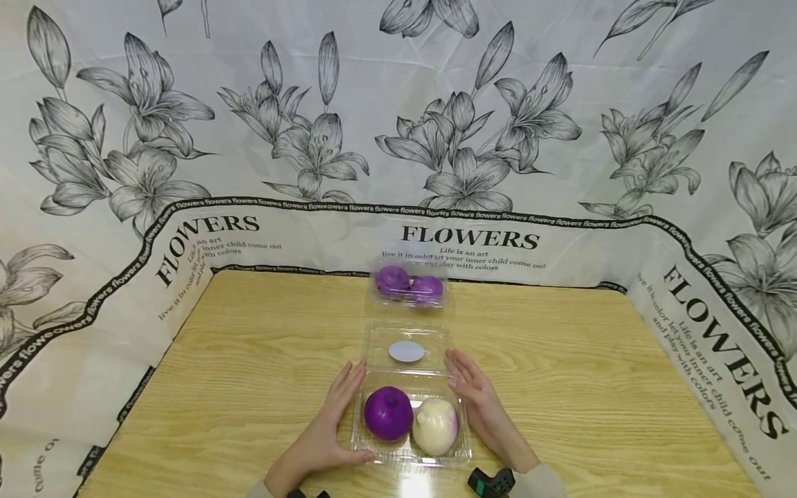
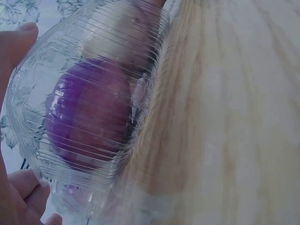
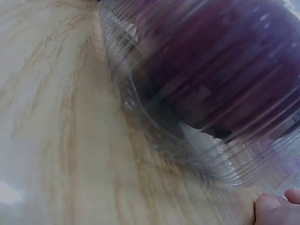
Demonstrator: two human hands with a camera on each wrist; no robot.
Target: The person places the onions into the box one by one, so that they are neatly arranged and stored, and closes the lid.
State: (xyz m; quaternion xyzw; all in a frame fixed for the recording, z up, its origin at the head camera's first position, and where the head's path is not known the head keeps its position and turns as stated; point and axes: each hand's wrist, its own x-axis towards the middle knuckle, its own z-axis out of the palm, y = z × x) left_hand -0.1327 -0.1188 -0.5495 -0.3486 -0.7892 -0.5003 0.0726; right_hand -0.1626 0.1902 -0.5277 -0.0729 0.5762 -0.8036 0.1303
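Observation:
An open clear plastic clamshell box (image 1: 381, 456) lies on the table, its lid (image 1: 376, 339) folded back away from me with a white oval label (image 1: 406, 351) on it. Inside sit two round turnip-like vegetables: a purple one (image 1: 389, 413) at left and a cream one (image 1: 434, 427) with a purple side at right. My left hand (image 1: 324, 432) spans the box's left side, thumb by the near corner, fingers stretched toward the hinge. Along the right side lies my right hand (image 1: 488, 408), its extended fingertips beside the hinge. The left wrist view shows fingers (image 2: 35, 192) at the box's edge.
Farther back, near the cloth wall, stands a shut clear box (image 1: 407, 303) holding two purple round vegetables. White flower-printed cloth (image 1: 349, 238) encloses the wooden table (image 1: 261, 346) at the back and sides. Black wrist devices (image 1: 492, 482) show at the near edge.

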